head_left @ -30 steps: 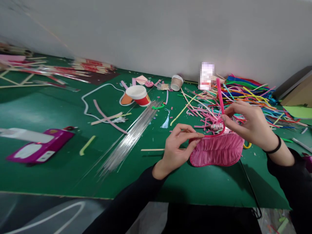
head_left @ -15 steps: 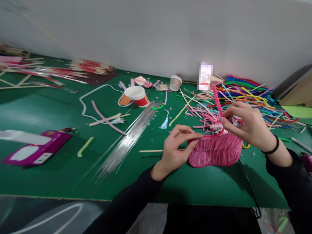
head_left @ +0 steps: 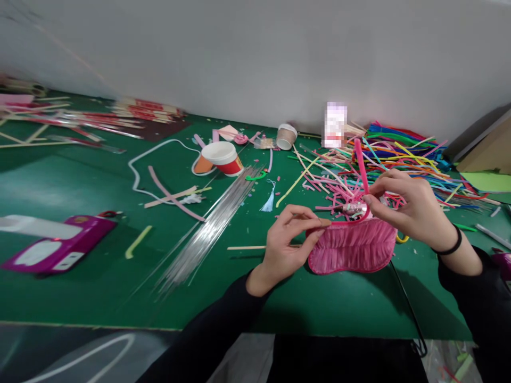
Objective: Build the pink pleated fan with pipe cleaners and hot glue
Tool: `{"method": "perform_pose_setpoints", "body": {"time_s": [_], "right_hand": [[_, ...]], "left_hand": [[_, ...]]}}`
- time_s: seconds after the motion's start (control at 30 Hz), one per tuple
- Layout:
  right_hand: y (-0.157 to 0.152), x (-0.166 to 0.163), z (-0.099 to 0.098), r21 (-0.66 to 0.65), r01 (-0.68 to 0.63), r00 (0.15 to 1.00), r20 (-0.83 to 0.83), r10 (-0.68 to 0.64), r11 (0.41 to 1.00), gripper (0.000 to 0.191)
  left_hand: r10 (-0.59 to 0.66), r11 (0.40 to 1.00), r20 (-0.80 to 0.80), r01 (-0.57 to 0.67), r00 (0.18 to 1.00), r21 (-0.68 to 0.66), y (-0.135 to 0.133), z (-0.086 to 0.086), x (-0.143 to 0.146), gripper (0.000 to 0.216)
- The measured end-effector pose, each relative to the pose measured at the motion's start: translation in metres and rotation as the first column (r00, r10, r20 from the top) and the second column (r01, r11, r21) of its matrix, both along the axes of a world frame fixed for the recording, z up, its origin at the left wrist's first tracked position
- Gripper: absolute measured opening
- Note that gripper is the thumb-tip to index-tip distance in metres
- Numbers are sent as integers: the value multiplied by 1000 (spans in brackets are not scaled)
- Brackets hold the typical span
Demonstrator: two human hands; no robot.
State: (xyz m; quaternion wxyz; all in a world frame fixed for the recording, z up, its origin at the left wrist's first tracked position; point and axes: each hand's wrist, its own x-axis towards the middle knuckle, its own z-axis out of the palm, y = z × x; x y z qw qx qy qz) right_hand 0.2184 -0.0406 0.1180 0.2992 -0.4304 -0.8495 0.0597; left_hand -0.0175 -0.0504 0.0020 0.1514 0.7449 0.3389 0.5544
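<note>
A pink ribbed craft piece (head_left: 353, 247), wavy in outline with a darker pink edging, is held just above the green table (head_left: 191, 308). My left hand (head_left: 289, 242) pinches its upper left corner together with one end of a bright pink pipe cleaner (head_left: 361, 165). The pipe cleaner runs along the top edge, then bends upward at the right. There my right hand (head_left: 405, 207) grips it between thumb and fingers, its free end sticking up. Behind the piece, a shiny wrapped item (head_left: 353, 208) lies among short pink cuttings (head_left: 331, 183).
Colourful pipe cleaners (head_left: 407, 154) pile up at the back right. Left of my hands lie a bundle of thin wires (head_left: 207, 229), a paper cup (head_left: 223, 158), a blue tassel (head_left: 269, 197) and a purple device (head_left: 59, 244). A wooden stick (head_left: 245, 248) is beside my left hand.
My right hand has shifted slightly to the right, and the pipe cleaner's raised end now leans less to the left. My left hand keeps its pinch.
</note>
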Motion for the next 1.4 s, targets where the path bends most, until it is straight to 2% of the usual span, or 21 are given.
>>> {"method": "perform_pose_setpoints", "body": {"time_s": [0.27,0.43,0.63,0.8,0.97,1.07,1.4], "right_hand": [[0,-1,3,37,20,1000,-12,-19,999,15],[-4,-2,5,75,-17,999,-27,19,997,13],[-5,5,-3,75,14,1000,-28,-12,997,11],[-1,8,-9,82,-15,1000,-23,17,996,15],[0,8,-14,67,12,994,-113,-4,998,5],[-2,7,-15,54,23,987,-161,-14,998,14],[-6,9,-10,42,22,995,-100,-18,999,16]], "left_hand": [[2,1000,7,-2,1000,8,1,-1,1,19],[-3,1000,8,3,1000,10,1,-1,0,18],[10,1000,-24,-10,1000,-10,0,0,-1,15],[4,1000,-5,-4,1000,7,1,-1,0,18],[3,1000,-7,-3,1000,17,1,-2,0,19],[6,1000,-14,-6,1000,15,1,-1,0,19],[-1,1000,-6,1,1000,4,0,-2,0,18]]}}
